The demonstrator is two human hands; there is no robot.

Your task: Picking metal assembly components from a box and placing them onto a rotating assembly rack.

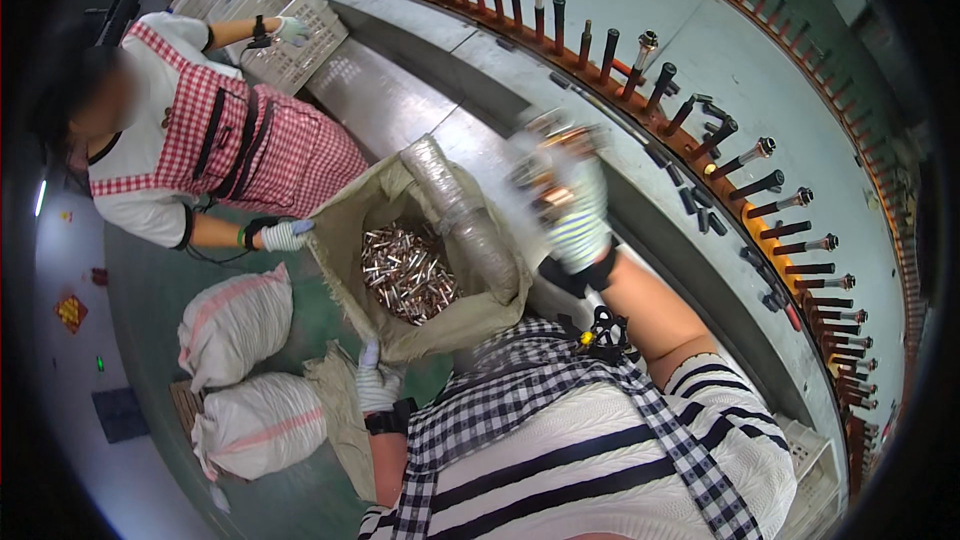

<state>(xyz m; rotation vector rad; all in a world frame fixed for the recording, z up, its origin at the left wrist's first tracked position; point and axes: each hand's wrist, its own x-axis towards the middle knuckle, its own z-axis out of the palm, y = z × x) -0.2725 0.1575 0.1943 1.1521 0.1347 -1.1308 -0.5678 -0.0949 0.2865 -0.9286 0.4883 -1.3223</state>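
Note:
A woven olive sack (400,340) hangs open like a square bin in front of me, with many small silver and copper-coloured metal pieces (410,275) inside. A plastic-wrapped roll (460,210) lies along its right side. My left hand (378,387), in a striped glove, is closed at the sack's near corner; its fingers are partly hidden. To the right of the sack, my gloved right hand (580,220) holds several shiny copper and silver metal parts (550,165) above the metal trough. Motion blurs that hand and the parts.
A co-worker in a red checked apron (270,145) grips the sack's far left corner with a gloved hand (287,234). White sacks (240,325) lie on the green floor. A rail of upright black-tipped rods (610,55) runs along the bench; white crates (285,40) stand at the far end.

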